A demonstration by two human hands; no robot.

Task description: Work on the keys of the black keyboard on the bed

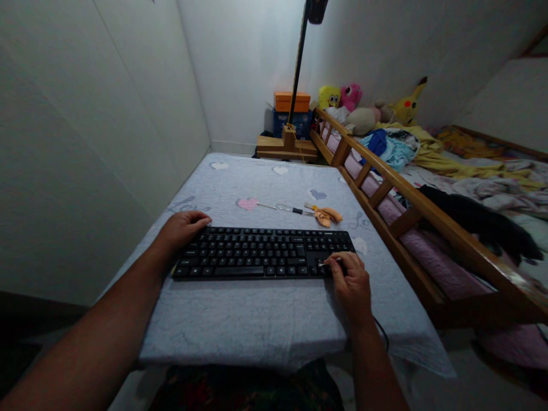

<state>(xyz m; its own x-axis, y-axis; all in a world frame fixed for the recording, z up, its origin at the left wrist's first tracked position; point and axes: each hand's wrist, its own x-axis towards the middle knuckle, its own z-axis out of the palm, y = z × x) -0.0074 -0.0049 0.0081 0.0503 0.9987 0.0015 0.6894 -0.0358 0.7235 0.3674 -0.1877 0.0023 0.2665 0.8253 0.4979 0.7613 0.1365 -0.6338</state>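
Note:
A black keyboard [257, 254] lies on the cloth-covered table [248, 319]. At its upper left corner rests my left hand [184, 228], its fingers together around the keyboard's edge. My right hand [349, 277] is over the keyboard's right part, pinching a thin white cotton swab [329, 262] whose tip is at the arrow keys. Behind the keyboard lie a thin white stick [266, 205], a thin metal tool with a black part [297, 210], a small brush [309, 206] and a crumpled orange cloth [326, 216].
A wooden bed rail [385, 171] runs along the table's right side, with bedding and plush toys [351, 97] beyond it. Behind the table stands a pole on a wooden base [286, 145], near an orange box [291, 101]. A cable [382, 331] hangs near my right wrist.

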